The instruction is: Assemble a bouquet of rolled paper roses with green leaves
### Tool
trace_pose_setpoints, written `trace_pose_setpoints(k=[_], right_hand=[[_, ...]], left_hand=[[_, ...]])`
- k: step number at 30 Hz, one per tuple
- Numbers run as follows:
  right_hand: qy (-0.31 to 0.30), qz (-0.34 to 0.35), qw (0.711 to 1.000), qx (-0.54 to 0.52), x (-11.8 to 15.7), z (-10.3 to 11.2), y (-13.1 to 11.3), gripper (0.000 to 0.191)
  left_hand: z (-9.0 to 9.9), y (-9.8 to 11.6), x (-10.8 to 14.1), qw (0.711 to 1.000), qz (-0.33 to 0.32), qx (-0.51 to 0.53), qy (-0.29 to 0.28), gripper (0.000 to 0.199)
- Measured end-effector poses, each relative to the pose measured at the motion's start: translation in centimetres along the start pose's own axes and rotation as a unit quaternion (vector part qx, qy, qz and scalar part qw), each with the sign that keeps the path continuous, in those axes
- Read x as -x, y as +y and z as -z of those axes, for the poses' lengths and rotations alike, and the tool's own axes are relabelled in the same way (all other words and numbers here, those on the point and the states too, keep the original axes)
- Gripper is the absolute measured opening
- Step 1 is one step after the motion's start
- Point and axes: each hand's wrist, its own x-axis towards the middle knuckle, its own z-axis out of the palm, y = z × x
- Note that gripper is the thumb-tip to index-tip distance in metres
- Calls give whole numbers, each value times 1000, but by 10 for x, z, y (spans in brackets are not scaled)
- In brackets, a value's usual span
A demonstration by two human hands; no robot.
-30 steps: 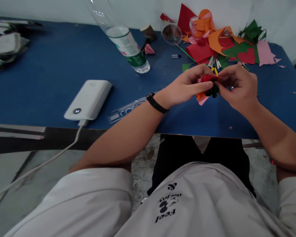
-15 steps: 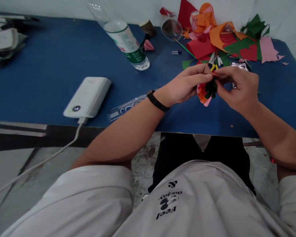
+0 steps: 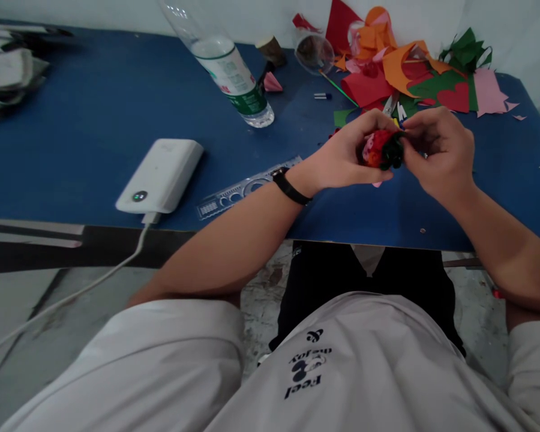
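My left hand [image 3: 348,150] is closed around a small paper flower bunch [image 3: 378,149] of red, orange and pink, with dark green curled pieces on its right side. Part of the bunch is hidden behind the fingers, and a pink tip shows below them. At its right edge, the thumb and fingers of my right hand [image 3: 441,150] are pinched together on the dark green part. Just beyond the hands lie scissors [image 3: 390,105] with yellow handles, partly covered by the fingers.
Paper scraps [image 3: 373,81] in several colours pile up at the back right, near a clear plastic cup [image 3: 314,53]. A water bottle [image 3: 247,99] stands left of them. A clear stencil ruler [image 3: 225,201] and a cabled white power bank [image 3: 162,177] lie nearer the front edge.
The bunch has turned in my hands, showing more red. My left hand has moved from pinching its top to wrapping around it. My right hand stays at the green side.
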Motion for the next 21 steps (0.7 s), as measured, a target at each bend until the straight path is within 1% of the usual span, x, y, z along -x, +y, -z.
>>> trace_pose_setpoints(k=[2, 5, 8, 10, 11, 13, 16, 19, 21], right_hand=[[-7, -6, 1000, -2, -1, 2, -4, 22], [-18, 2, 1000, -11, -3, 8, -14, 24], [-19, 31, 999, -39, -5, 12, -20, 25], [-18, 38, 998, -43, -5, 11, -19, 27], [-19, 36, 998, -37, -5, 10, -18, 28], [-9, 37, 999, -26, -4, 7, -15, 30], [2, 37, 999, -22, -1, 5, -11, 27], [-11, 4, 1000, -10, 1, 5, -9, 23], [-19, -10, 1000, -9, 2, 5, -7, 21]], left_hand=[[1, -2, -1, 1000, 21, -4, 10, 89], [4, 0, -1, 999, 34, -2, 24, 82], [8, -2, -2, 1000, 8, -5, 13, 76], [9, -4, -2, 1000, -28, -10, -2, 74], [9, -3, -3, 999, -32, -19, -2, 75], [8, 1, -3, 999, -13, -37, 10, 70], [5, 13, -2, 998, 11, -45, 39, 62], [3, 19, -1, 997, 23, -45, 60, 56], [2, 18, -1, 997, 18, -42, 56, 58]])
